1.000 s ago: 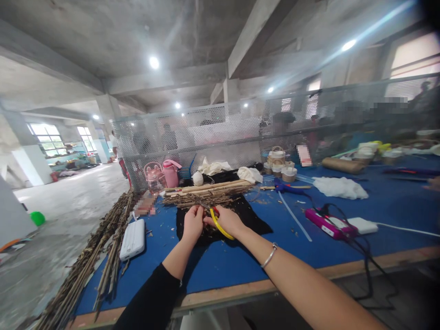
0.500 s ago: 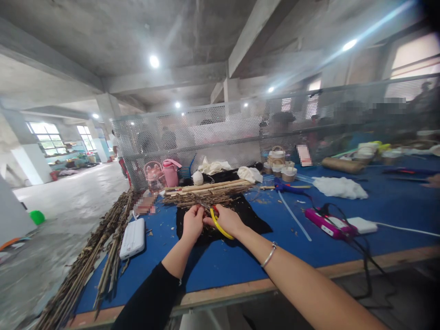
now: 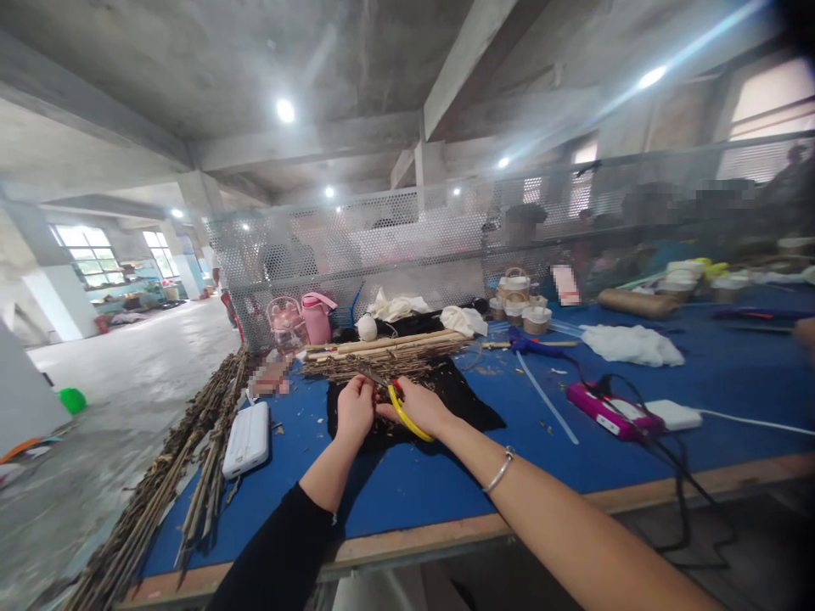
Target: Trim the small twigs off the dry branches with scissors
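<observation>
My right hand (image 3: 420,407) is closed around yellow-handled scissors (image 3: 407,417), with the metal blades pointing up and left. Close beside the blades, my left hand (image 3: 355,409) is closed with its fingertips pinched. Whatever lies between those fingertips is too small to make out. Both hands are over a black cloth (image 3: 474,407) strewn with bits of twig. Just beyond them lies a pile of thin dry twigs (image 3: 375,363), with thicker pale sticks (image 3: 401,344) along its far side.
Long bundled stems (image 3: 184,433) lie at the left edge beside a white power bank (image 3: 247,440). A pink bottle (image 3: 316,318) stands at the back. On the right are a magenta device (image 3: 611,412) with cables, a white cloth (image 3: 630,345) and a brown roll (image 3: 637,303).
My hands and the scissors stay almost in the same place. The view has shifted very slightly.
</observation>
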The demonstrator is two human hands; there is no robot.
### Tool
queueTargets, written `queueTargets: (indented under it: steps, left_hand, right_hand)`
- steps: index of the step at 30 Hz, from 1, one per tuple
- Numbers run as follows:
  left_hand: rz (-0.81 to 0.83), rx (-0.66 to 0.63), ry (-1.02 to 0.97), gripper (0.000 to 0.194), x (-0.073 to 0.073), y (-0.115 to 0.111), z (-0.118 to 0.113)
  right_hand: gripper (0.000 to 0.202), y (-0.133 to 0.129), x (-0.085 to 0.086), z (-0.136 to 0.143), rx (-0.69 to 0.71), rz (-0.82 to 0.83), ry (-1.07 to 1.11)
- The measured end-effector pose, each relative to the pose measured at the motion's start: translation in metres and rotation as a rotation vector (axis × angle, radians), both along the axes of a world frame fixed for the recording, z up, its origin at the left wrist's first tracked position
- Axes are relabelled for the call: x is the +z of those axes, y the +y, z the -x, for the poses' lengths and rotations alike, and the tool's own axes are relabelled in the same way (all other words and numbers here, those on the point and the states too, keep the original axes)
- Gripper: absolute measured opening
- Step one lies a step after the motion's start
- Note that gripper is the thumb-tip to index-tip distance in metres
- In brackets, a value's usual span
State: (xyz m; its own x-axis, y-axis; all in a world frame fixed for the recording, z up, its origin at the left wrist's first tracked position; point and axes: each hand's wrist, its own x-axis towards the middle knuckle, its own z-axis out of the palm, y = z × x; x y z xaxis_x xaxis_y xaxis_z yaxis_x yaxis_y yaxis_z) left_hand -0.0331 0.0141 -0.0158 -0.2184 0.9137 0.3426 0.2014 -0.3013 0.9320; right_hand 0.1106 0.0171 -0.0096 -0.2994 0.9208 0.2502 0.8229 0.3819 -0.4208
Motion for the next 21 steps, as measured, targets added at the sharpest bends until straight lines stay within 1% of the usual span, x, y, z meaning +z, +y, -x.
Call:
queueTargets:
  steps: [7, 15, 18, 21]
  left_hand:
    - [-0.023, -0.021, -0.008, 0.018, -0.004, 0.002, 0.001]
    - [-0.03, -0.014, 0.0, 0.024, 0.001, -0.001, -0.001]
    - [0.011, 0.009, 0.066, 0.026, 0.002, -0.001, 0.002]
    - [0.025, 0.084, 0.189, 0.021, 0.004, 0.0, 0.008]
  right_hand:
    - [0.056, -0.001, 0.001, 0.0, 0.009, -0.026, 0.004]
    - [0.054, 0.0, 0.001, 0.001, -0.009, -0.035, -0.001]
    - [0.054, 0.004, 0.002, -0.003, -0.04, -0.041, 0.009]
    - [0.052, 0.012, 0.002, -0.01, -0.063, -0.024, 0.066]
